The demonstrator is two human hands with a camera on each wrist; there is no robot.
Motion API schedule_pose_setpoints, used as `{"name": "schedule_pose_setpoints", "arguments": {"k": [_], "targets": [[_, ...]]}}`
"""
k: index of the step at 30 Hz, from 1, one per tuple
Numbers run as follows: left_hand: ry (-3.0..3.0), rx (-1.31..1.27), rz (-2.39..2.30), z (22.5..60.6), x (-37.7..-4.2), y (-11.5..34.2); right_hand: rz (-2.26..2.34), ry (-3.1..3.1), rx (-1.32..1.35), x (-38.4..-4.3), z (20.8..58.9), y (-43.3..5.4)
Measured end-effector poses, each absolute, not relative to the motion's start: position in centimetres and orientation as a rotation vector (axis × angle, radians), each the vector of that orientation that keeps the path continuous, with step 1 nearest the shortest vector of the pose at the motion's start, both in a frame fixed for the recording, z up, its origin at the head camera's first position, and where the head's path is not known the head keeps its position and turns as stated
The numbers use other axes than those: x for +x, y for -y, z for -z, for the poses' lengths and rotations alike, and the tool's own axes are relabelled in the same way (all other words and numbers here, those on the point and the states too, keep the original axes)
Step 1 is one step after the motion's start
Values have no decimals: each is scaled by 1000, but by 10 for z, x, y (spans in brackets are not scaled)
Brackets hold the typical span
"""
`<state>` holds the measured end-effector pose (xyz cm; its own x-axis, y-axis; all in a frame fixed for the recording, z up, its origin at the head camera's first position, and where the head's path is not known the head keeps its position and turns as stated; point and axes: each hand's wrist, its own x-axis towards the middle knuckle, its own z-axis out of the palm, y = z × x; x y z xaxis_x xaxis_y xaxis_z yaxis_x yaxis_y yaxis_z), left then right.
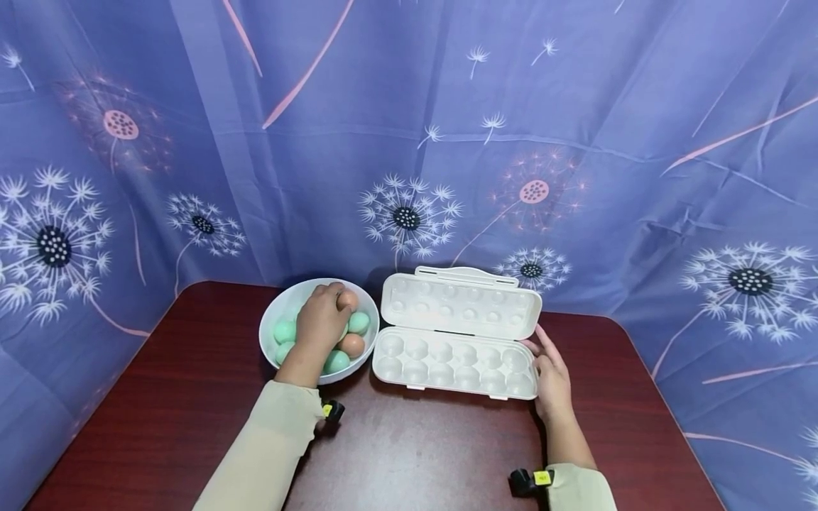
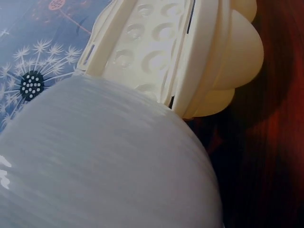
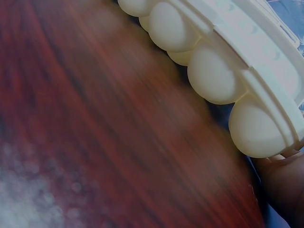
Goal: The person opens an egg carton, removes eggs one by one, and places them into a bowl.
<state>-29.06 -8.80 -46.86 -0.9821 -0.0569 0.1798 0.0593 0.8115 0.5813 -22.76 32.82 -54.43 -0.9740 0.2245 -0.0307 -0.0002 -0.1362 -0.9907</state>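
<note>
In the head view my left hand (image 1: 322, 317) reaches down into a white bowl (image 1: 270, 346) of green and brown eggs. Its fingers and thumb pinch a brown egg (image 1: 347, 300) near the bowl's far right side. Beside the bowl lies an open white egg carton (image 1: 456, 399), lid tilted back, its cups holding nothing. My right hand (image 1: 553, 383) touches the carton's right end with mostly straight fingers. The left wrist view shows the bowl's outer wall (image 2: 109, 156), which hides the left hand. Part of the right hand (image 3: 282, 185) appears below the carton's end in the right wrist view.
Around the bowl stay a green egg (image 1: 358, 323), another brown egg (image 1: 351, 345) and several more green ones. Everything stands on a dark red wooden table (image 1: 409, 454). A blue dandelion-print curtain (image 1: 409, 142) hangs along the table's back and sides.
</note>
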Motion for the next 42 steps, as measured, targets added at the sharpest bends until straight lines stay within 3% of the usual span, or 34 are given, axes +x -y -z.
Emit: {"name": "schedule_pose_setpoints", "arguments": {"k": [42], "targets": [[2696, -105, 1047, 456, -279, 87, -2409, 1849, -43, -225, 545, -332]]}}
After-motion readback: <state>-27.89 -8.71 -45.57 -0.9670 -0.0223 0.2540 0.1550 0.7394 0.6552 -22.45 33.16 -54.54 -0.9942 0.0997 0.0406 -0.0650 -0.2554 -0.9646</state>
